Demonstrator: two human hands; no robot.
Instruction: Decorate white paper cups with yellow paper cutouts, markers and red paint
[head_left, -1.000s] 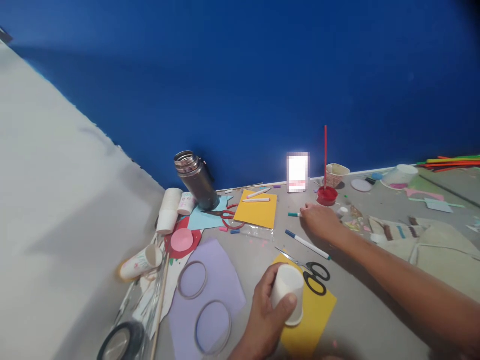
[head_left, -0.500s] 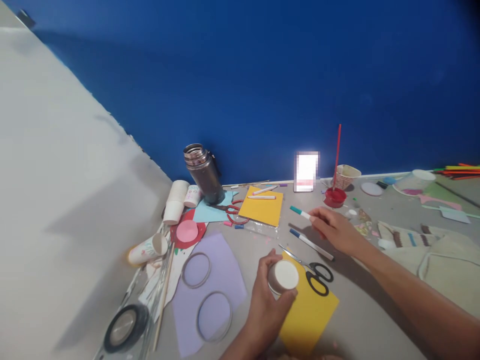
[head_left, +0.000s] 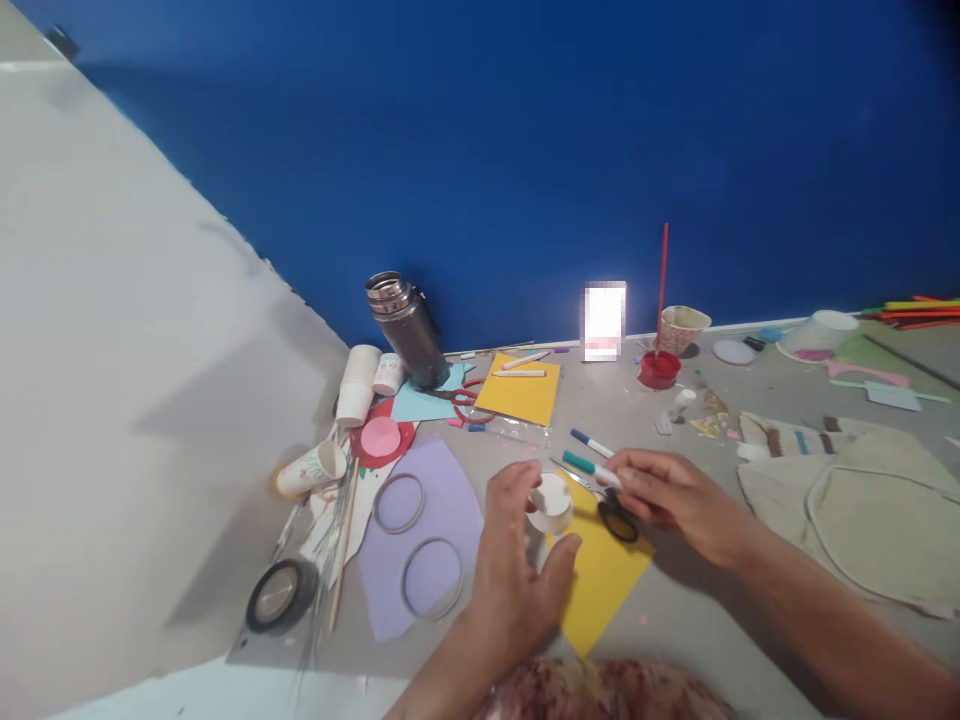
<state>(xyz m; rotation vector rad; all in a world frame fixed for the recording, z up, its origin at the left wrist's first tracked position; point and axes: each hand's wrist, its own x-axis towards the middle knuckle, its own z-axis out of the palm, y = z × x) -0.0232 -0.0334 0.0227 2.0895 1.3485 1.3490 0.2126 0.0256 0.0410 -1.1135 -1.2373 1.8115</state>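
Observation:
My right hand (head_left: 671,497) pinches a white marker with a teal cap (head_left: 579,463), which points left above the scissors. Beside my left hand (head_left: 517,550) is a small white paper cup (head_left: 551,503); thumb and fingers are spread around its near side, the thumb apart from it. Whether a fingertip touches the cup is hard to see. Black-handled scissors (head_left: 619,521) lie partly hidden under my right hand, over a yellow paper sheet (head_left: 600,590). A blue-capped marker (head_left: 589,442) lies just behind the teal one.
A lilac sheet (head_left: 457,500) bears two rings (head_left: 431,578). At the left are stacked paper cups (head_left: 356,385), a steel flask (head_left: 409,335) and a tape roll (head_left: 279,597). A red straw (head_left: 663,290) stands upright near the blue wall. Beige fabric (head_left: 877,520) lies right.
My right hand has brought the teal-capped marker down and nearer the cup. My left hand has loosened from the cup, its thumb moving away. The head view has shifted slightly.

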